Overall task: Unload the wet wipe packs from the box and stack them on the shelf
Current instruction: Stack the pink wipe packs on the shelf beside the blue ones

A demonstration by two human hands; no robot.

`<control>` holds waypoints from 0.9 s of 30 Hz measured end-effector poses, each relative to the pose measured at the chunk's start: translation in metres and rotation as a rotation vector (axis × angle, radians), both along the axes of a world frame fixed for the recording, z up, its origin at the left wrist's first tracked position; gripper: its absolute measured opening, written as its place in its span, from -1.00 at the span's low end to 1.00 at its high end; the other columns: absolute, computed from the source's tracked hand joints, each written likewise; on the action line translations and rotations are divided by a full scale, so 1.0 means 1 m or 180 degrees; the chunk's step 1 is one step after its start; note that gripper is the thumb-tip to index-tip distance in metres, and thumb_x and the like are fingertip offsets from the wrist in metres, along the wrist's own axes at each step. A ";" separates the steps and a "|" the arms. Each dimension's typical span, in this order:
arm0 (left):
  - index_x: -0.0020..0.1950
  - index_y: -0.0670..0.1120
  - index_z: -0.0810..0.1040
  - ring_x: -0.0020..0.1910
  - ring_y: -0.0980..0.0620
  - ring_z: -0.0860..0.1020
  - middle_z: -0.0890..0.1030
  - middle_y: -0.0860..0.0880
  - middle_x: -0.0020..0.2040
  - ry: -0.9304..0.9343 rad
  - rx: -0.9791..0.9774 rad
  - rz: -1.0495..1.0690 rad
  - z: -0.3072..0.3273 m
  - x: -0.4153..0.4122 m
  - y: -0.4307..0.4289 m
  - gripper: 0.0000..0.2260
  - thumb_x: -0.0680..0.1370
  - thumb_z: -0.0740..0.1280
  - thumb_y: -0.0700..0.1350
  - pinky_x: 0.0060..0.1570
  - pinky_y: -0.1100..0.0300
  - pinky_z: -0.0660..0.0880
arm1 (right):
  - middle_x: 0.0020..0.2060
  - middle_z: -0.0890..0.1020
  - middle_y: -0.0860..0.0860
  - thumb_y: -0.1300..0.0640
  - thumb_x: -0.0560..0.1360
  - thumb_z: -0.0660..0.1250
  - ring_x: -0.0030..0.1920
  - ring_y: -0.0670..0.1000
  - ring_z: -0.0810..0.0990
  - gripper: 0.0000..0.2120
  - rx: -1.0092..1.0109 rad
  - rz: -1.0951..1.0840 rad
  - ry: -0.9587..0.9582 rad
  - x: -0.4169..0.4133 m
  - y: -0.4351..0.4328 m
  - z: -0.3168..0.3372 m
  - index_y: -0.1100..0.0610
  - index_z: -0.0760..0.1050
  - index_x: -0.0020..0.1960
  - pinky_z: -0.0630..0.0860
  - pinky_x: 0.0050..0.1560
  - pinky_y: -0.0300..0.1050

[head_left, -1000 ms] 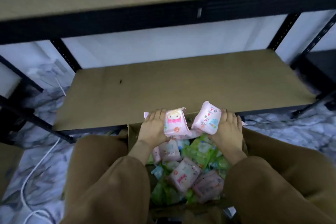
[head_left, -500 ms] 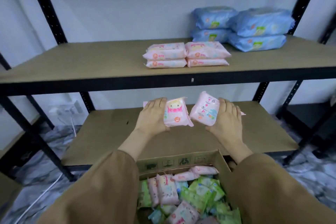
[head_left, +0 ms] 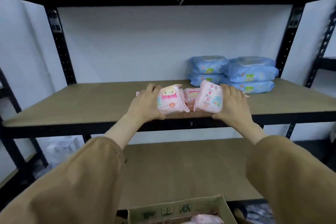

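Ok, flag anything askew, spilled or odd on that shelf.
Nothing spilled or damaged. Only mismatch: the left pink pack, in the left hand, shows its cartoon front; the right pink pack, in the right hand, its printed back.

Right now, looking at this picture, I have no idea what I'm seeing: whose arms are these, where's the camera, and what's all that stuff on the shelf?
There is no machine here. These are a person's two bare hands, with arms in tan sleeves. The single picture comes from a camera worn on the person's head, looking forward and down. The left hand grips one pink pack of wet wipes, its cartoon front facing the camera. The right hand grips a second pink pack. Both are at the front edge of a brown shelf. Between them you can glimpse more pink packs already lying there. Further back on the right sit stacked blue packs. At the bottom is the open cardboard box, with something pink showing inside.
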State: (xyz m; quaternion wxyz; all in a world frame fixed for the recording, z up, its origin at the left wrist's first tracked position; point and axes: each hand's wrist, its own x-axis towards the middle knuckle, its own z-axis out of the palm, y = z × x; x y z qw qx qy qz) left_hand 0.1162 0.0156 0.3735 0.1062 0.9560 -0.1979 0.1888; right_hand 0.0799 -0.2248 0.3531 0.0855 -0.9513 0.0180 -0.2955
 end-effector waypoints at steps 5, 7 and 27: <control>0.35 -0.12 0.29 0.14 -0.10 0.46 0.37 -0.07 0.25 0.0101 -0.0004 -0.0023 0.033 0.026 -0.004 -0.24 0.25 0.53 0.02 -0.02 0.14 0.37 | 0.27 0.38 0.17 0.07 0.20 0.55 0.29 0.17 0.33 -0.12 -0.0001 0.0161 0.0138 0.029 -0.011 0.038 0.24 0.20 0.39 0.15 0.28 -0.10; 0.36 -0.12 0.29 0.14 -0.08 0.45 0.38 -0.07 0.25 0.0196 0.0066 -0.0072 0.042 0.037 -0.005 -0.23 0.25 0.54 0.02 -0.02 0.17 0.36 | 0.27 0.38 0.16 0.06 0.19 0.56 0.29 0.16 0.33 -0.10 -0.0088 0.0272 0.0294 0.041 -0.014 0.049 0.23 0.20 0.39 0.18 0.25 -0.10; 0.18 -0.02 0.44 0.02 -0.10 0.56 0.54 -0.09 0.14 0.1474 0.0611 -0.0207 0.050 0.113 -0.020 -0.39 0.22 0.57 0.07 0.01 0.09 0.51 | 0.25 0.41 -0.05 0.08 0.22 0.57 0.21 -0.01 0.39 -0.14 0.0126 0.0915 0.2237 0.121 -0.017 0.067 0.03 0.21 0.40 0.35 0.24 -0.16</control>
